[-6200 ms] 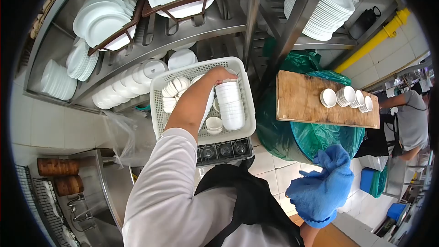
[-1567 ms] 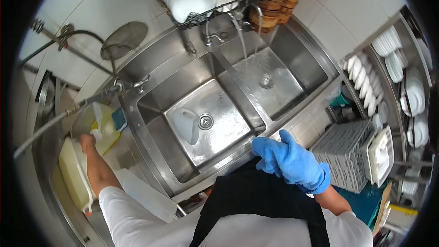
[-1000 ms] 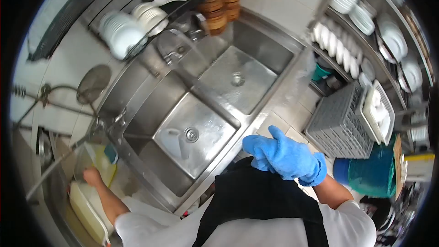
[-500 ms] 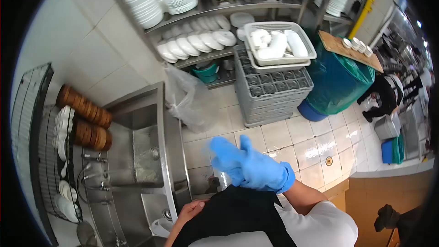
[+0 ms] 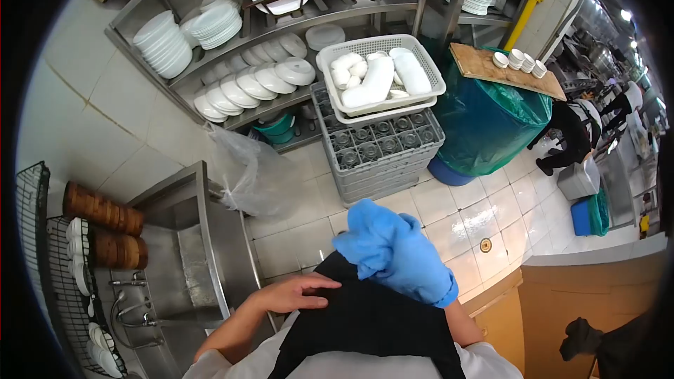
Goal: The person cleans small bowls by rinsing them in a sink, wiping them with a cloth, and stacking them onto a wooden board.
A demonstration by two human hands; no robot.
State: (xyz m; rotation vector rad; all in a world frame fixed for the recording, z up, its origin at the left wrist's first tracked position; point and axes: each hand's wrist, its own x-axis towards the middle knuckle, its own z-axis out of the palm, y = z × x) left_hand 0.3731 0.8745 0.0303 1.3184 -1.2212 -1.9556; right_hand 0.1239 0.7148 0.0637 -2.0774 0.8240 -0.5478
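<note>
My right hand (image 5: 420, 261), in a blue rubber glove, is closed on a second, crumpled blue glove (image 5: 371, 235). It is held in front of my waist, over the edge of my black apron (image 5: 365, 319). My bare left hand (image 5: 298, 292) lies against the apron, left of the gloved hand, with its fingers stretched out and thumb apart, gripping nothing. The two hands do not touch.
On my left are a steel sink (image 5: 203, 231) and a wire rack (image 5: 53, 253) of crockery. Ahead, a basket of white dishes (image 5: 421, 45) tops grey glass racks (image 5: 372, 175), beside a lined blue bin (image 5: 484, 130). Plate shelves (image 5: 281, 28) line the back; people work far right.
My left hand has come up from beside the sink onto the apron and stretched its fingers. My gloved right hand has moved slightly right. The camera view has turned.
</note>
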